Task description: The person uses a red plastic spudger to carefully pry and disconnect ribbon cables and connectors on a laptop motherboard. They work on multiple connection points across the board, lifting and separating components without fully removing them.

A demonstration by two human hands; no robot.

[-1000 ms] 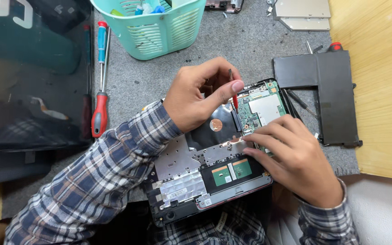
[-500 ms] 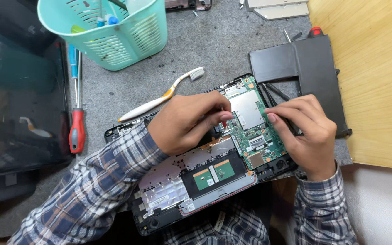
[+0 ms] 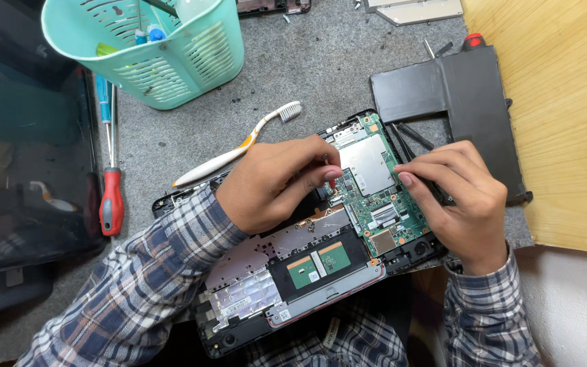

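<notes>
Both hands (image 3: 276, 180) shifted over mobo (image 3: 375, 187)

Even, fairly bright light falls from above, with only soft, short shadows under the hands and the basket (image 3: 147, 51). The dark glossy panel (image 3: 28, 156) at the left carries dim reflections. Focus is sharp throughout; straight lines bend slightly toward the edges.
</notes>
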